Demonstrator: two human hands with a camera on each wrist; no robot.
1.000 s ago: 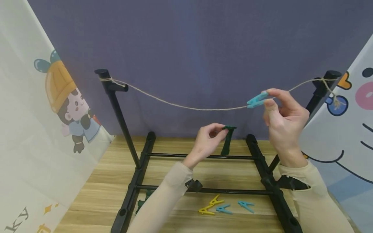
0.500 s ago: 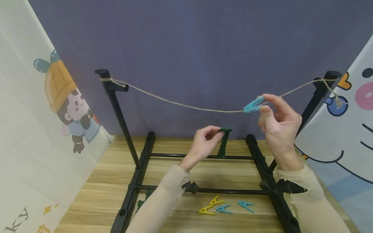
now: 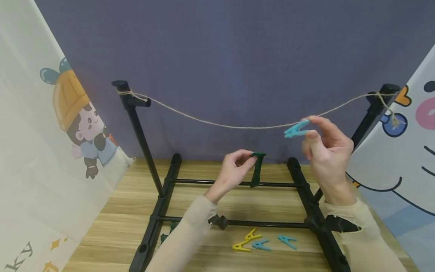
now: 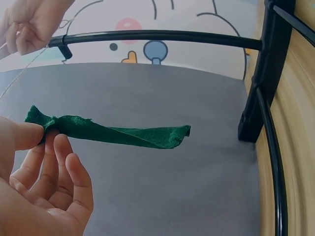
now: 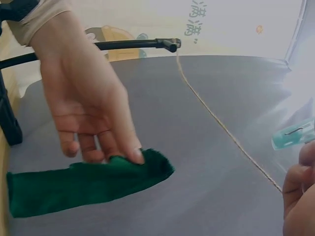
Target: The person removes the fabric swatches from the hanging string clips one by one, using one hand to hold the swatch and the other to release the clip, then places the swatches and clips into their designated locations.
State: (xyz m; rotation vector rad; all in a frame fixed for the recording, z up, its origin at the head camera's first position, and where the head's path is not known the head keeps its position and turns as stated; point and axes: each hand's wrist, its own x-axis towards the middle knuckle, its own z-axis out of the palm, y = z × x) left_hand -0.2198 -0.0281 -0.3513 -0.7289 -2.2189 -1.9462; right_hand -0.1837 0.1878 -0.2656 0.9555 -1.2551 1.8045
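My left hand (image 3: 234,170) pinches a small dark green piece of cloth (image 3: 257,172) at its upper end. The cloth hangs down as a narrow strip below the twine (image 3: 238,127), apart from it. In the right wrist view the green cloth (image 5: 83,189) shows broader, with the left thumb pressing on its top edge. Higher and to the right, my right hand (image 3: 327,151) grips a light blue clothespin (image 3: 295,129) by its handles between thumb and index finger. The clothespin's tip points left, just under the twine. Only part of the clothespin (image 5: 294,135) shows in the right wrist view.
The twine sags between two black posts (image 3: 141,139) of a frame on a wooden table (image 3: 115,211). Yellow clothespins (image 3: 241,246) and blue clothespins (image 3: 287,241) lie at the front. More green cloth (image 3: 164,238) is partly hidden by the left sleeve. A grey-blue panel (image 3: 217,56) stands behind.
The clothespin, which was at the twine, has dropped slightly below it, and the twine has risen a little. My left hand has drifted left and slightly down with the green cloth.
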